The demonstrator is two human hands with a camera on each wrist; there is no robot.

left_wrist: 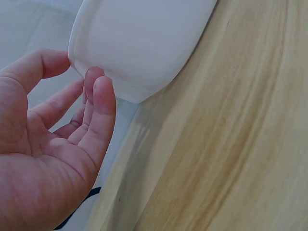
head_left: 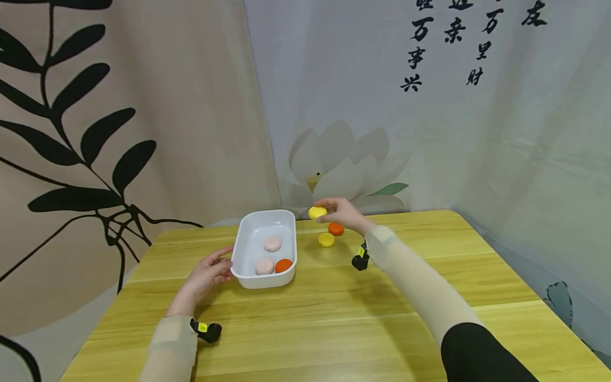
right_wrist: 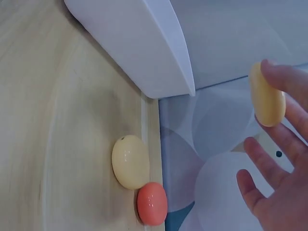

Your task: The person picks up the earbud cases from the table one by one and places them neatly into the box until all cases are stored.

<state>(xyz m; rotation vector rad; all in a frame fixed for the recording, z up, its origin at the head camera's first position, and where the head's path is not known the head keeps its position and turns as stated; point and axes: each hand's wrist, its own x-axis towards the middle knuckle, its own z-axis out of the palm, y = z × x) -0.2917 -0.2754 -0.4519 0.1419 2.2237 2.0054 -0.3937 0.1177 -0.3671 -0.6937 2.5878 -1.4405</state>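
Note:
My right hand pinches a round, smooth yellow piece between thumb and fingers, raised above the far edge of the table. Below it another yellow piece and an orange piece lie close together on the wood. My left hand is at the left side of a white tray; in the left wrist view its fingertips are right at the outer wall and rim, fingers loosely bent. Inside the tray are two pale pink pieces and one orange piece.
The wooden table ends behind the tray at a printed curtain with a flower and dark writing. A small black wrist camera sits on the right forearm, another on the left.

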